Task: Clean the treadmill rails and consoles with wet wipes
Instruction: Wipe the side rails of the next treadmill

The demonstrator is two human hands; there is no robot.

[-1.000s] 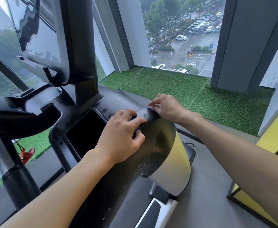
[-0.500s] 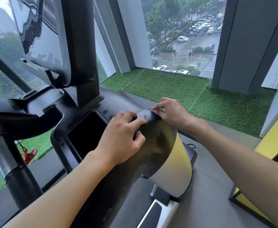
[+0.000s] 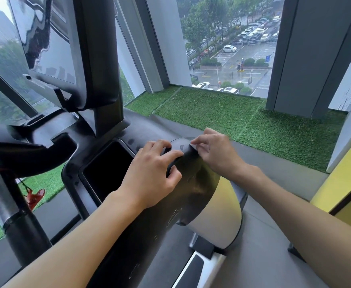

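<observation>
Treadmill console (image 3: 116, 163) fills the centre-left, w/ its black recessed tray between the upright post and the rounded right-hand housing (image 3: 193, 183). Left hand (image 3: 151, 175) lies palm-down on top of that housing, fingers loosely spread and curled over the edge, thumb lower on the side, much as 1 s ago. Right hand (image 3: 216, 152) has shifted a bit vs. the earlier frames: it now sits closer to the left hand, at the far top of the housing, thumb and forefinger pinching a small pale scrap (image 3: 193, 144) against the black surface (prob. a wipe corner, but too small to tell). Other right fingers hang loosely bent. Artificial grass strip (image 3: 253, 125) runs beyond the machine under the window. View has tilted slightly downward since before.
</observation>
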